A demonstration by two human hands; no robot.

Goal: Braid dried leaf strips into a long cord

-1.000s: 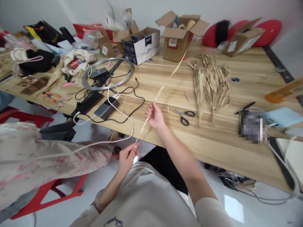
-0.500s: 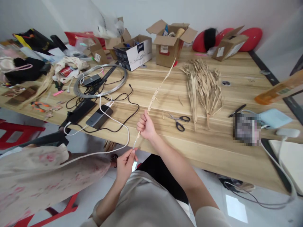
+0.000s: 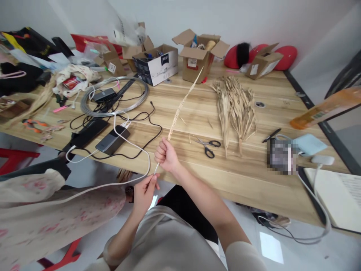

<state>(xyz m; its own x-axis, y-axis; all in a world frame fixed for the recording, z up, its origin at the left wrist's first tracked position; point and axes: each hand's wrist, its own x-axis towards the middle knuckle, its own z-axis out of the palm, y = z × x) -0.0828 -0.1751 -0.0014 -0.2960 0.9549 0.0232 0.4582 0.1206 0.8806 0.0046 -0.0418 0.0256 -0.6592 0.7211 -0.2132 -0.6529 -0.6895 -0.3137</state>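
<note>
My right hand (image 3: 167,155) is closed in a fist round a long pale straw-wrapped wire (image 3: 177,116). Its wrapped part slants up and away over the table and ends in a thin tip near a cardboard box. Below the fist a short bare length of the wire shows, with its end pinched between the thumb and fingers of my left hand (image 3: 146,189), just off the table's front edge. Black-handled scissors (image 3: 209,147) lie right of my right hand, blades apart. Bundles of dried straw leaves (image 3: 235,109) rest farther right.
A coil of metal wire (image 3: 84,107), black cables and a grey power brick (image 3: 113,140) lie to the left. Open boxes (image 3: 158,67) stand at the back. An orange bottle (image 3: 316,111) and a notebook (image 3: 335,192) are on the right. Another person's floral garment (image 3: 84,214) shows at left.
My right hand has slid a little down the straw-wrapped wire towards my left hand, and only bare wire now shows below the fist. The whole view has shifted slightly.
</note>
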